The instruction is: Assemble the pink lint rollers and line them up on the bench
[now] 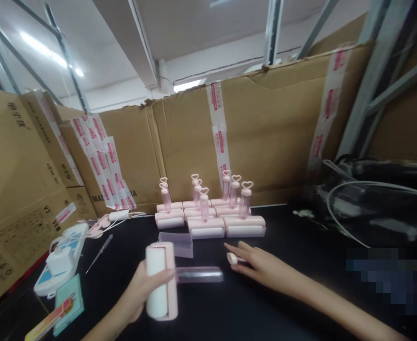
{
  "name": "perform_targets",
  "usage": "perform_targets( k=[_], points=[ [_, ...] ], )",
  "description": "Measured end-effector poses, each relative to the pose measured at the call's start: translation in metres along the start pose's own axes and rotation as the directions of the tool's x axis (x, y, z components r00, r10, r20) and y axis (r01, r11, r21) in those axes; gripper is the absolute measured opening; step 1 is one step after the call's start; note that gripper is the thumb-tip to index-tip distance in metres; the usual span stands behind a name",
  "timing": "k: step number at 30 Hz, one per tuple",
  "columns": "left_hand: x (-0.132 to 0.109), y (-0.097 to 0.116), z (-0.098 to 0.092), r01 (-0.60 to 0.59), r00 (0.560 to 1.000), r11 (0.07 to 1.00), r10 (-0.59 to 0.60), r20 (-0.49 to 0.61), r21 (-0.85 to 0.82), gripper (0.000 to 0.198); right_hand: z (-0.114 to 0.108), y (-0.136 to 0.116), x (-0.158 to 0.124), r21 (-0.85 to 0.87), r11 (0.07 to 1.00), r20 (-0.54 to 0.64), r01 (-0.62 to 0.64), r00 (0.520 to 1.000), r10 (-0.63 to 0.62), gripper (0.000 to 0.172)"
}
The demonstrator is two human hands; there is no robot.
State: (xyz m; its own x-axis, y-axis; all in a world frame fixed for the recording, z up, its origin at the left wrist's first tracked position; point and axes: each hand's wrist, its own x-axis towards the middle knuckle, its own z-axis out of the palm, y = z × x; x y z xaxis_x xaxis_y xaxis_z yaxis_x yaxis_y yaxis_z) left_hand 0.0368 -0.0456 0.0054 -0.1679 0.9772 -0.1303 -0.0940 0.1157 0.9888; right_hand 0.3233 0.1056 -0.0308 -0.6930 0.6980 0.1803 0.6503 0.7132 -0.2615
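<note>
Gripping pink lint roller in left hand

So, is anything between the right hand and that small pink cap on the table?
Nothing visible. The right hand lies flat on the black table with its fingertips at the small pink cap, apparently touching it. The roller held in the left hand ends just left of the cap.

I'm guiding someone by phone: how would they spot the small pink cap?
On the black table before the cardboard wall, find the right hand. The cap sits at its fingertips, right of the roller held by the left hand. Unlike the rollers standing behind, it is tiny and handleless.
</note>
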Motion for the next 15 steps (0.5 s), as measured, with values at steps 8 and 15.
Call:
perform_targets(
  k=[8,15],
  points=[
    [0.037,0.007,0.041,-0.277,0.928,0.895,0.154,0.339,0.35,0.045,-0.048,-0.044,-0.005,0.342,0.932,-0.167,0.121,0.984,-0.066,0.041],
    [0.053,0.03,0.065,-0.426,0.826,0.812,0.169,0.538,0.398,0.053,-0.061,-0.088,0.011,0.537,0.827,-0.14,0.166,0.984,-0.106,0.043]
  ],
)
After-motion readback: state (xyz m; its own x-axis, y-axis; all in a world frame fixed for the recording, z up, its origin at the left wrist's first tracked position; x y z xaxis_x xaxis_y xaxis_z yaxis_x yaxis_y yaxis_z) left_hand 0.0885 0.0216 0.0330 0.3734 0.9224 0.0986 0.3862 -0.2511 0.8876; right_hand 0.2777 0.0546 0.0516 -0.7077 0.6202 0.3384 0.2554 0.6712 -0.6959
